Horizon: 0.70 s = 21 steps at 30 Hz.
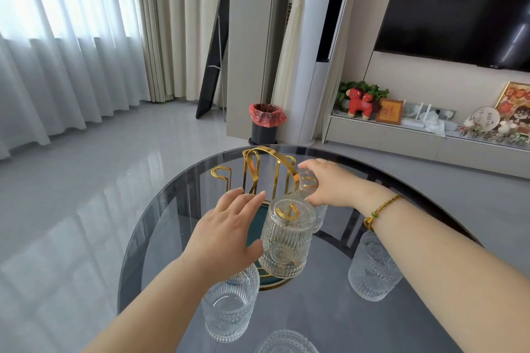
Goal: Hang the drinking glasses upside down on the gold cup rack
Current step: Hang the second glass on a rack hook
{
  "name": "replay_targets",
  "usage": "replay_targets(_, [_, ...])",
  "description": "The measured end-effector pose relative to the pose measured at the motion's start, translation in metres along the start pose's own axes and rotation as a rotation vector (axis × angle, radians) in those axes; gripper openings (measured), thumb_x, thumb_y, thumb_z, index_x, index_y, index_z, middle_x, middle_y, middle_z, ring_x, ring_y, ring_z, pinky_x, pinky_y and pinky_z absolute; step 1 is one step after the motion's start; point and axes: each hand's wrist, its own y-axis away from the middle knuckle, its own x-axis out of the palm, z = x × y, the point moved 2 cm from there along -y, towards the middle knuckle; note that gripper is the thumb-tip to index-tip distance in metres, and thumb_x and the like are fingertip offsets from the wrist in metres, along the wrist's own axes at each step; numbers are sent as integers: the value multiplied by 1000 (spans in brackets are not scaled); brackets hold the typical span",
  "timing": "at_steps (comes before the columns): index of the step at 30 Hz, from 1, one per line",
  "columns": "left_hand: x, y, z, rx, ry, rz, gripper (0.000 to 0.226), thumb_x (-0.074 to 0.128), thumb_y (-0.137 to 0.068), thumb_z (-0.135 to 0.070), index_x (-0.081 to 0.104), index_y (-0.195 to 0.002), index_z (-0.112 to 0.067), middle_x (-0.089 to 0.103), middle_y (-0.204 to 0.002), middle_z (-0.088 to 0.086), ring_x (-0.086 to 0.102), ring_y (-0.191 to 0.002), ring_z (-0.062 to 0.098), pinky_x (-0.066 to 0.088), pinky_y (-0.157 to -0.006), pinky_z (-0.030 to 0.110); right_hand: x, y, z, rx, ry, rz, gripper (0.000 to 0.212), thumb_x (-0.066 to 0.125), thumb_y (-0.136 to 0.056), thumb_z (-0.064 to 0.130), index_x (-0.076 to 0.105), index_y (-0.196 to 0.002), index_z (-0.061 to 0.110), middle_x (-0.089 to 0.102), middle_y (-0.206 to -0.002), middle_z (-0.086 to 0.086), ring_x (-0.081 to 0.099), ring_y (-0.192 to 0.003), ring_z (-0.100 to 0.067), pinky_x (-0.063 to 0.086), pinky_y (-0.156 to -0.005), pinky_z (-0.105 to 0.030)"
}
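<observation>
The gold cup rack (252, 169) stands on a dark round glass table (329, 315). One ribbed clear glass (286, 241) hangs upside down on the rack's near prong. My left hand (229, 226) is beside this glass, fingers spread, its thumb touching the glass's left side. My right hand (329, 183) grips a second upside-down glass (308, 183) over a prong on the rack's right side. An upright glass (229, 306) stands at the near left, another glass (372, 269) at the right, and a third glass's rim (286, 342) shows at the bottom edge.
A black bin with a red liner (265, 123) stands on the grey floor beyond the table. A low TV cabinet (430, 137) with ornaments runs along the right wall. Curtains cover the windows at the left.
</observation>
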Motion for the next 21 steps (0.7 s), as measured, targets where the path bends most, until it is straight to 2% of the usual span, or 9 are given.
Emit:
replay_targets(14, [0, -1, 0, 7, -11, -2, 69, 46, -82, -42, 6, -138, -31, 24, -147, -10, 6, -138, 13, 23, -111, 36, 4, 6, -4, 12, -95, -12, 80, 69, -72, 26, 23, -137, 19, 27, -148, -6, 22, -135, -23, 25, -108, -37])
replay_targets(21, [0, -4, 1, -7, -15, 1, 70, 48, -82, -40, 7, -138, -30, 27, -147, -8, 8, -137, 14, 24, -111, 36, 2, 53, -13, 57, -264, -214, 74, 66, -74, 28, 25, -136, 22, 26, -147, -1, 20, -135, -17, 21, -107, -33])
